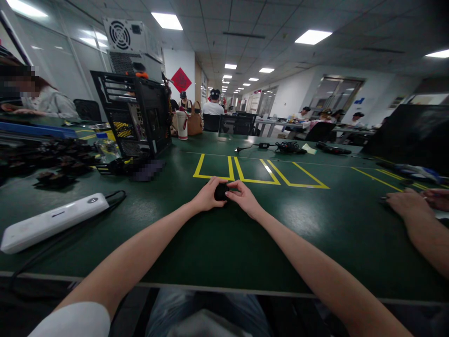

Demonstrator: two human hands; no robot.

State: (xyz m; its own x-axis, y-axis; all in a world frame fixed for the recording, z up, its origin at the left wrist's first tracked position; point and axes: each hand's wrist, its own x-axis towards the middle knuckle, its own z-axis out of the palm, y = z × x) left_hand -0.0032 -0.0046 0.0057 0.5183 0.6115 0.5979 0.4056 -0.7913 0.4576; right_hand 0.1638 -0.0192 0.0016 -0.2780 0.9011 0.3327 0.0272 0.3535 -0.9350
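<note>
Both hands meet around a small, dark, roundish object (220, 192) just above or on the green table (224, 252); its exact kind is too dark to make out. My left hand (209, 194) curls around its left side, thumb below and fingers over the top. From the right, my right hand (242, 196) pinches at its edge with thumb and fingertips. Yellow tape outlines (245, 180) lie on the table just beyond my hands.
At left are a white power strip (56, 220), a heap of black parts (52, 159) and an open computer case (140, 112). Behind are a cup (182, 125), a bag (197, 119) and coiled black cables (289, 147). Another person's hands (410, 203) work at far right.
</note>
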